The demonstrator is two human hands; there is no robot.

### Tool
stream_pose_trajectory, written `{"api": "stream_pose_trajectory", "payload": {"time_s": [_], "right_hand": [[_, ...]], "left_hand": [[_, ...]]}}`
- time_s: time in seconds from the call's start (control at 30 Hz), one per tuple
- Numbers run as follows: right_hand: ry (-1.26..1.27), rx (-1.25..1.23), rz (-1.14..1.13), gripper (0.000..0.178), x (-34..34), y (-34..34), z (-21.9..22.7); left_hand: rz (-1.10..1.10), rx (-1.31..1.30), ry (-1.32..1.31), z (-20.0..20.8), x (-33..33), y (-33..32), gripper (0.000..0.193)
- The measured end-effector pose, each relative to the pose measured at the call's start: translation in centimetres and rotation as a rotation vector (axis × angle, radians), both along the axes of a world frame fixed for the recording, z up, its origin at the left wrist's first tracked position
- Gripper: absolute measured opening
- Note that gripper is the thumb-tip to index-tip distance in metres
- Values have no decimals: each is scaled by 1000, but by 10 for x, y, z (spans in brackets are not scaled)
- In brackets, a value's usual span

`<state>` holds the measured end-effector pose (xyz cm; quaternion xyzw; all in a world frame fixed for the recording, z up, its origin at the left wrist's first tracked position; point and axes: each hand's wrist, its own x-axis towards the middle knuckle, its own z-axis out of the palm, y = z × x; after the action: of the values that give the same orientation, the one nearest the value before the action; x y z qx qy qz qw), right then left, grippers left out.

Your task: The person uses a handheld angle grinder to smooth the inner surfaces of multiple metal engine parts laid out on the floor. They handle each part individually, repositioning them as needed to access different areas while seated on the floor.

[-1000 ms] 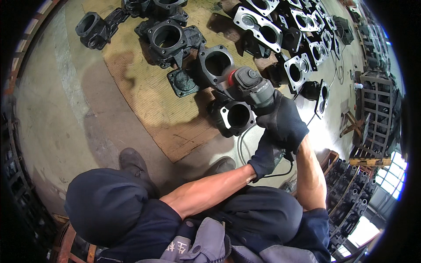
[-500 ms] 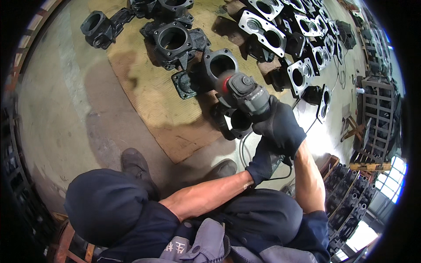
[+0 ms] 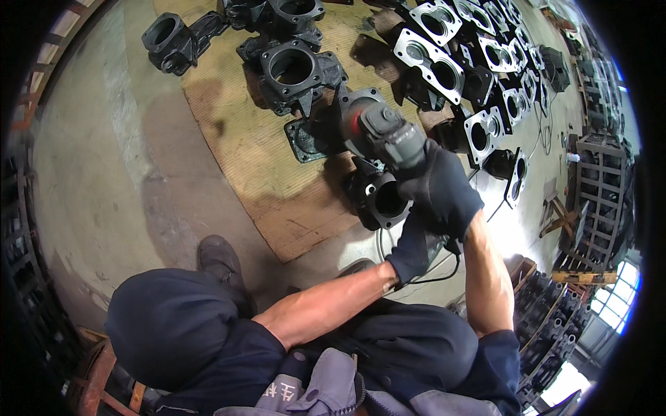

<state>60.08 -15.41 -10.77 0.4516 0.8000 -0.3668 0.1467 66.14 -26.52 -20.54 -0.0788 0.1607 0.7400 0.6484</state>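
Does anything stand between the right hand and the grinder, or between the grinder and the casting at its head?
Nothing visible is in the way: the gloved right hand grips the grinder, which overlaps the casting in this view. Whether those two touch is hidden.

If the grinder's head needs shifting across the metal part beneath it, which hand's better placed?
Right, I'd say: the right hand wraps the grinder just behind its head, nearer the metal part. The left hand holds on farther back, near the cord.
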Motion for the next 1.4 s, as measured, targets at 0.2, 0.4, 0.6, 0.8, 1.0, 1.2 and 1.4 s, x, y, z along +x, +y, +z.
{"api": "stream_pose_trajectory", "payload": {"time_s": [0.2,0.4,0.6,0.8,1.0,1.2,1.4], "right_hand": [[-17,49,-26,55,28,-15,21],[22,20,-4,54,4,1,2],[-39,101,-12,51,-15,26,9],[65,-18,-50,51,5,10,-1],[40,16,-20,53,1,9,0],[38,63,1,54,-26,27,7],[24,52,-29,52,-27,38,11]], "left_hand": [[-49,97,-151,14,29,-8,39],[-43,-8,80,2,-3,5,38],[-97,101,260,-3,-26,32,38],[-49,-4,-119,0,-3,14,42],[37,34,-232,1,-5,17,41],[-3,68,1,-11,-30,37,43],[-66,-11,570,7,-42,44,48]]}}
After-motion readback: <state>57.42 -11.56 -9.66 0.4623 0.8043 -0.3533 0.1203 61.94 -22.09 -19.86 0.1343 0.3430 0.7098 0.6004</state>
